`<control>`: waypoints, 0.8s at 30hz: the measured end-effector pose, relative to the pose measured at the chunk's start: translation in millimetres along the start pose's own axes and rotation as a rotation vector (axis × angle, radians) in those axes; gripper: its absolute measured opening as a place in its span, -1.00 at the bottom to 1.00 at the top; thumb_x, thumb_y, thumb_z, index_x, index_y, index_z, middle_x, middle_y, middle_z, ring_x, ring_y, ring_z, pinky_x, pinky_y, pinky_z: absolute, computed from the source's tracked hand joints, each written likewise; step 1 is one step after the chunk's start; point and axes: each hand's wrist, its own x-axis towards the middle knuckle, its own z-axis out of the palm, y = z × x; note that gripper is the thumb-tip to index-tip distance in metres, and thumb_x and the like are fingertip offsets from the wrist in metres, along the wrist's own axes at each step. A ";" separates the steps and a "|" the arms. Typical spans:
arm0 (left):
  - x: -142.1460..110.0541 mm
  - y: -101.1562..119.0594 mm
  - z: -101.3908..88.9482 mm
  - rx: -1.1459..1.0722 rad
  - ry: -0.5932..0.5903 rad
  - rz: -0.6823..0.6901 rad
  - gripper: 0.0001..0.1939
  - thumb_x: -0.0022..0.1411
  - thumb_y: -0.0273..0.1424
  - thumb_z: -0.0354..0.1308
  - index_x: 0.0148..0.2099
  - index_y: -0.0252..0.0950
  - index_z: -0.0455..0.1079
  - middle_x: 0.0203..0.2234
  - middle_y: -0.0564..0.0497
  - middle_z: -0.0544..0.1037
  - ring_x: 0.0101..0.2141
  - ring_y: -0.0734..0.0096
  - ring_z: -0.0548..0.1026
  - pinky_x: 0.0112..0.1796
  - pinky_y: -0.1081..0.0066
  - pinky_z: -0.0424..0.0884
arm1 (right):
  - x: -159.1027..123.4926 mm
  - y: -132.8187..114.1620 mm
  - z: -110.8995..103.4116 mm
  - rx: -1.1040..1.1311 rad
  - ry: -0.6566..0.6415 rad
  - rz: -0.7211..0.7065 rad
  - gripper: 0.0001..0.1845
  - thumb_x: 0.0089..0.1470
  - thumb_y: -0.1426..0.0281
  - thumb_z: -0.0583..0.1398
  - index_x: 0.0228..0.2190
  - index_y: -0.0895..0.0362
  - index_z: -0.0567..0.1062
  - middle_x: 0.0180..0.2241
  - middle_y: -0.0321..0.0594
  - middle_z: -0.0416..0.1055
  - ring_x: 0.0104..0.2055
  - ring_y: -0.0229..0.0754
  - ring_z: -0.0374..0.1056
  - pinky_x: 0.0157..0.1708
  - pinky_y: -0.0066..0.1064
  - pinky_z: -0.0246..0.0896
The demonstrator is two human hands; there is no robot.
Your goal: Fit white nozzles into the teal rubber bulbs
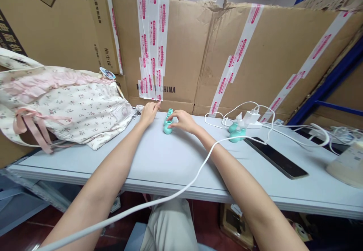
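Several small teal devices [168, 125] stand in a row at the far middle of the pale table [159, 160]. My right hand [183, 121] rests against them from the right, fingers curved and touching the nearest one. To their left, my left hand [148, 113] lies on the table with fingers stretched toward the cardboard wall, holding nothing that I can see. Further right, more teal devices [237, 130] stand beside a white charger [250, 117] with cables.
A floral cloth bag [65, 103] with pink ribbons lies on the left. A dark phone [276, 158] lies flat on the right, and a white cable [198, 168] crosses my right arm. Taped cardboard [227, 54] walls the back. A cream object [347, 164] sits far right.
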 end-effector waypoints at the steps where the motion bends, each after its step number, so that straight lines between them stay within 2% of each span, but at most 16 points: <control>1: 0.3 -0.7 0.2 0.003 -0.006 0.004 -0.40 0.34 -0.09 -0.33 -0.36 -0.31 0.44 -0.39 -0.08 0.52 -0.25 0.29 0.41 -0.14 0.35 0.24 | -0.3 -0.6 1.7 -0.011 0.010 0.003 -0.72 -0.15 0.28 0.36 -0.31 0.06 0.57 -0.26 -0.25 0.47 -0.18 -0.18 0.30 -0.25 -0.44 0.06; 5: 2.9 -4.4 -0.2 0.017 -0.010 0.031 -0.40 0.32 -0.07 -0.32 -0.37 -0.31 0.44 -0.38 -0.09 0.52 -0.26 0.27 0.41 -0.15 0.34 0.25 | 0.2 -1.1 6.4 -0.017 -0.013 -0.023 -0.69 -0.11 0.27 0.34 -0.26 0.08 0.54 -0.22 -0.24 0.46 -0.14 -0.19 0.31 -0.19 -0.42 0.09; 8: 5.1 -6.0 -1.2 0.014 0.002 0.030 -0.40 0.31 -0.06 -0.32 -0.38 -0.31 0.43 -0.38 -0.10 0.52 -0.26 0.25 0.42 -0.16 0.33 0.25 | 2.2 1.2 -5.9 0.028 -0.020 0.010 -0.58 -0.07 0.16 0.29 -0.15 0.04 0.48 -0.19 -0.28 0.45 -0.16 -0.22 0.32 -0.23 -0.45 0.11; 10: 5.7 -5.9 -1.6 0.010 -0.011 0.035 -0.40 0.31 -0.06 -0.32 -0.37 -0.31 0.43 -0.36 -0.10 0.52 -0.24 0.24 0.42 -0.16 0.32 0.25 | -2.0 2.9 -28.0 0.024 0.058 0.089 -0.61 0.05 0.08 0.17 -0.12 0.00 0.47 -0.15 -0.31 0.45 -0.15 -0.23 0.33 -0.22 -0.44 0.12; 12: 5.6 -5.3 -1.7 0.010 -0.029 0.037 -0.40 0.30 -0.06 -0.31 -0.37 -0.30 0.44 -0.36 -0.10 0.52 -0.24 0.23 0.42 -0.15 0.31 0.26 | -16.7 4.6 -59.6 -0.051 0.192 0.196 -0.62 0.17 0.07 0.02 -0.16 -0.01 0.48 -0.12 -0.31 0.45 -0.12 -0.22 0.33 -0.19 -0.43 0.11; 15: 5.4 -4.3 -1.1 0.011 -0.032 0.043 -0.42 0.30 -0.08 -0.30 -0.38 -0.29 0.44 -0.36 -0.11 0.52 -0.23 0.22 0.42 -0.14 0.30 0.25 | -60.3 9.6 -110.6 -0.340 0.393 0.378 -0.60 0.17 0.07 0.03 -0.15 0.02 0.47 -0.16 -0.22 0.45 -0.12 -0.16 0.33 -0.20 -0.40 0.13; 17: 5.5 -3.0 -0.5 0.005 -0.032 0.047 -0.44 0.29 -0.10 -0.29 -0.39 -0.28 0.44 -0.36 -0.10 0.51 -0.22 0.21 0.41 -0.13 0.30 0.25 | -95.4 15.7 -137.0 -0.551 0.449 0.482 -0.62 0.17 0.10 0.04 -0.17 0.06 0.48 -0.19 -0.15 0.44 -0.10 -0.13 0.32 -0.24 -0.40 0.14; 20: 5.5 1.1 -0.3 0.001 -0.035 0.054 -0.46 0.29 -0.12 -0.27 -0.41 -0.27 0.44 -0.36 -0.10 0.51 -0.23 0.22 0.41 -0.14 0.30 0.26 | -135.8 28.8 -156.6 -0.739 0.309 0.612 -0.65 0.16 0.13 0.07 -0.20 0.08 0.50 -0.21 -0.10 0.44 -0.12 -0.10 0.33 -0.28 -0.40 0.16; 24: 4.2 7.4 -1.0 0.010 -0.031 0.071 -0.49 0.29 -0.15 -0.25 -0.42 -0.28 0.43 -0.37 -0.12 0.51 -0.24 0.22 0.40 -0.15 0.30 0.26 | -148.8 46.2 -153.4 -0.761 0.012 0.657 -0.75 0.12 0.23 0.15 -0.27 0.08 0.55 -0.22 -0.10 0.48 -0.14 -0.10 0.37 -0.26 -0.40 0.18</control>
